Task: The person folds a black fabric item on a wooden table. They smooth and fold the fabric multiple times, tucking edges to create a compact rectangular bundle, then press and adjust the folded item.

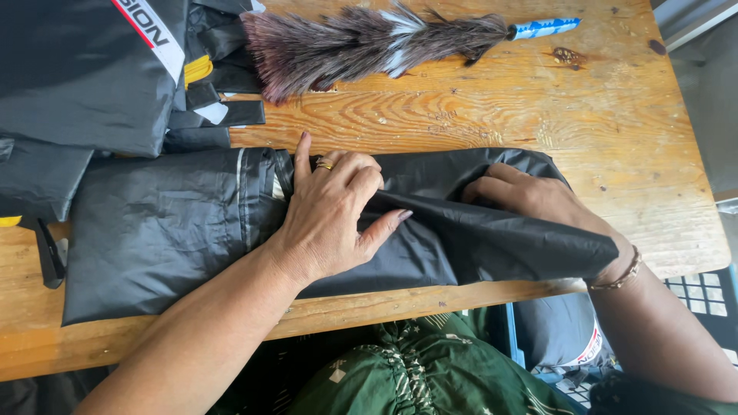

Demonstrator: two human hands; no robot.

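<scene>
Left hand first: it lies palm down on the black fabric cover, forearm coming in from the lower left, fingers bent and pressing into a ridge of gathered cloth, thumb stretched out to the right along the fold and index finger pointing up toward the bare wood. It grips nothing outright; it pins and bunches the cloth under its fingertips, and a gold ring shows on one finger. My right hand comes in from the lower right, wrist bent, and is partly tucked under a flap of the same black fabric, so that only the knuckles and the back of the hand show; the fingers curl into the cloth and seem to be pinching it, though I cannot see how tightly they close. A thin bracelet sits on that wrist. The cover is a thin, slightly shiny black sheet, creased and crinkled, folded into a long band that runs left to right across the near half of the wooden bench, its lower edge close to the bench's front edge. To the left it lies flat and broad; to the right it narrows into a pointed fold over my right wrist. More dark folded covers are piled at the far left corner, and a feather duster with a blue handle lies along the far side, well apart from both hands.
</scene>
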